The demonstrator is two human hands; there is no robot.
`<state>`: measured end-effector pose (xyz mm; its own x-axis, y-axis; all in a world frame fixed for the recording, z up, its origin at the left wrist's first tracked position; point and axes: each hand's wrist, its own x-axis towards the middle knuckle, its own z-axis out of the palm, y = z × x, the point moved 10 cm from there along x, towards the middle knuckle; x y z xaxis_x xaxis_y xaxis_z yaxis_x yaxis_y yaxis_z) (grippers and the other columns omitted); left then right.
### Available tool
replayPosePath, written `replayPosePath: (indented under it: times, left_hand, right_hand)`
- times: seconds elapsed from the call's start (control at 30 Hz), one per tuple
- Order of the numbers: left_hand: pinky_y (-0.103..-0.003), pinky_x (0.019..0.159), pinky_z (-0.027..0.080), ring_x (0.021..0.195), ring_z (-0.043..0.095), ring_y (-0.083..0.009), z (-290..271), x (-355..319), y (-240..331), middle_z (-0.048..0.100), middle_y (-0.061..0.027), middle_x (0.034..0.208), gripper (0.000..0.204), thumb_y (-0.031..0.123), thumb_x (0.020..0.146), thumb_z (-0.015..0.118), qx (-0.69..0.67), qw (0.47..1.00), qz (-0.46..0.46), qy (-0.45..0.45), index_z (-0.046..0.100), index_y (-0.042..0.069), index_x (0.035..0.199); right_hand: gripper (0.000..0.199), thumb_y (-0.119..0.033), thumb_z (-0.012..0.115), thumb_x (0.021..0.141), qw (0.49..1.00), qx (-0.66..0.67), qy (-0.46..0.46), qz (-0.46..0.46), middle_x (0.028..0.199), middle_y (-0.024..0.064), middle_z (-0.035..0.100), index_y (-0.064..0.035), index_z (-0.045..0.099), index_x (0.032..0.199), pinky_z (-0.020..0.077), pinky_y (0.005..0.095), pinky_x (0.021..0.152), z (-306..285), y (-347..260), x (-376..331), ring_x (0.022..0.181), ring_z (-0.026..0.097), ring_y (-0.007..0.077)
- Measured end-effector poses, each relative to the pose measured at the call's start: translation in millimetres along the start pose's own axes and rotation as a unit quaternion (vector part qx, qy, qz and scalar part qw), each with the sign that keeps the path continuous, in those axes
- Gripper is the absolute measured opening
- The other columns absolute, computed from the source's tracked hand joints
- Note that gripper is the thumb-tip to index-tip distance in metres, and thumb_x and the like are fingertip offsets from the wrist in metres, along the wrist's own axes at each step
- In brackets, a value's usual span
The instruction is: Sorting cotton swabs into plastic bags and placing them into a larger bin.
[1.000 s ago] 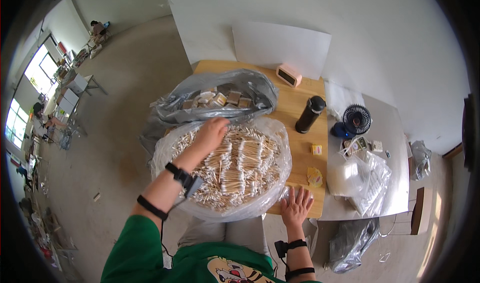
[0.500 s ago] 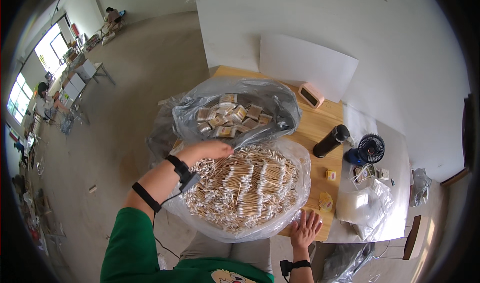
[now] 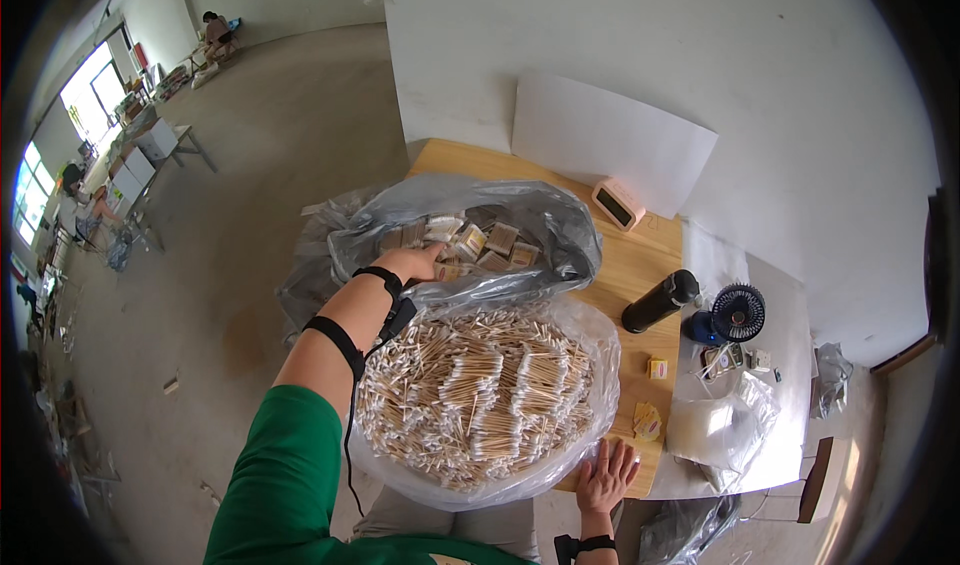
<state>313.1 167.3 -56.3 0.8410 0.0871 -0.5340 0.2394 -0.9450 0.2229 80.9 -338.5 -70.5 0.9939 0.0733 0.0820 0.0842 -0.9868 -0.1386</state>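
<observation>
My left hand reaches into the grey plastic bag, down among several small clear packs of cotton swabs. Most of its fingers are hidden, so whether they grip a pack does not show. Closer to me lies a big clear bag heaped with loose cotton swabs, wooden sticks with white tips. My right hand rests open on the wooden table's near edge, fingers spread, beside a few yellow paper labels. A small yellow box stands just beyond the labels.
A black flask and a pink digital clock stand on the wooden table. To the right, a side table carries a small fan and clear plastic bags. Two people sit at the far left.
My left hand has moved away from me, from the near rim of the grey bag to the packs inside it. My right hand stays on the table edge.
</observation>
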Motion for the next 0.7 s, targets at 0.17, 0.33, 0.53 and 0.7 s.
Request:
replayPosePath:
  times: [0.17,0.33,0.53,0.7]
  left_hand:
    - [-0.043,0.089,0.044,0.105,0.057,-0.0364,-8,-11,42,0.057,-0.0224,0.117,0.068,0.023,0.079,0.065,0.011,0.989,0.13,0.069,0.034,0.022,0.14]
    - [-0.042,0.083,0.047,0.1,0.058,-0.0362,-28,-40,74,0.06,-0.0171,0.112,0.045,0.012,0.077,0.066,-0.011,0.964,0.225,0.143,0.056,0.017,0.12]
    - [-0.04,0.079,0.049,0.094,0.061,-0.0328,-88,-130,109,0.062,-0.0154,0.107,0.053,0.021,0.072,0.074,-0.111,0.904,0.26,0.32,0.055,0.016,0.122]
    - [-0.039,0.08,0.049,0.09,0.061,-0.0313,-1,-166,183,0.06,-0.0182,0.106,0.054,0.035,0.078,0.07,-0.033,0.949,0.284,0.132,0.053,0.017,0.126]
  right_hand:
    - [0.052,-0.038,0.055,0.081,0.999,0.01,0.036,-0.014,0.139,0.0172,0.041,-0.0136,0.053,0.127,0.013,0.0544,0.11,-2,0,0,0.132,0.029,0.0406]
    - [0.052,-0.037,0.054,0.08,1.0,0.017,0.026,-0.003,0.14,0.0164,0.041,-0.0138,0.053,0.127,0.0126,0.0538,0.11,-1,-1,5,0.133,0.029,0.0393]
    - [0.056,-0.035,0.055,0.079,1.0,0.015,0.022,-0.007,0.141,0.0155,0.038,-0.0151,0.049,0.131,0.0111,0.0527,0.111,-5,-3,8,0.134,0.027,0.0375]
    - [0.056,-0.035,0.055,0.08,1.0,0.015,0.022,-0.004,0.141,0.0151,0.038,-0.0156,0.049,0.132,0.0107,0.0526,0.112,-2,1,3,0.134,0.026,0.0376]
